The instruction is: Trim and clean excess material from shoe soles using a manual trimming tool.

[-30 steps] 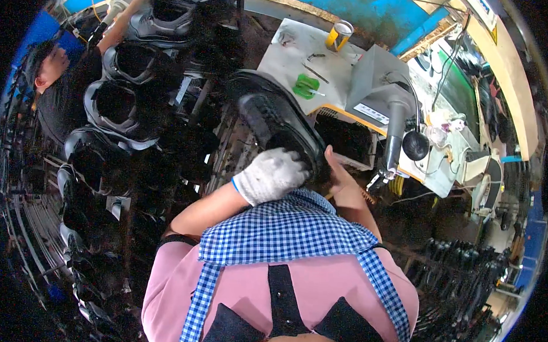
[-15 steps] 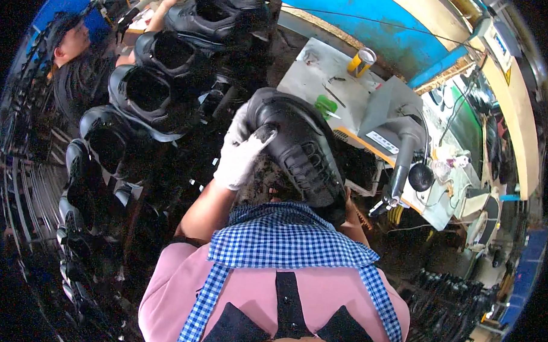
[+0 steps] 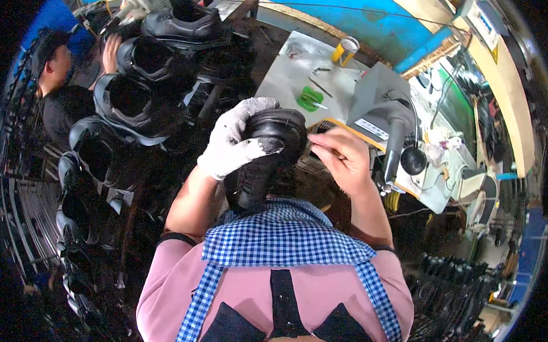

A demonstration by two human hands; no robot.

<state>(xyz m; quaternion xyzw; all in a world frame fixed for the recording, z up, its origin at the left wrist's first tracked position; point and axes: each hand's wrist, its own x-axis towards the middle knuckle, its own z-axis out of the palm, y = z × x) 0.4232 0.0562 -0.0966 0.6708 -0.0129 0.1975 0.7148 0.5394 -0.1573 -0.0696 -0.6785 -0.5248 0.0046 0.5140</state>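
Note:
A black leather shoe [image 3: 277, 129] is held up in front of my apron, its rounded toe turned up and away from me and its laced part lower down. My left hand [image 3: 226, 146], in a white glove with a darkened thumb tip, is closed around the toe end from the left. At the right edge of the toe is my bare right hand [image 3: 347, 160], its thumb and forefinger pinched together. Whatever lies between those fingertips, if anything, is too small to make out. Part of the shoe's lower end is dark against the background.
Several black shoes [image 3: 128, 99] stand on a rack at my left, a co-worker [image 3: 59, 97] beyond them. A pale worktable [image 3: 289, 69] ahead carries a yellow can [image 3: 345, 51], a green object [image 3: 310, 99] and a grey machine [image 3: 382, 96] with a projecting arm. More dark shoes fill the lower right.
The shoe has been tipped so its toe points up, and it sits slightly further left. My right hand has come up from behind the shoe to its toe edge. The left hand keeps its hold.

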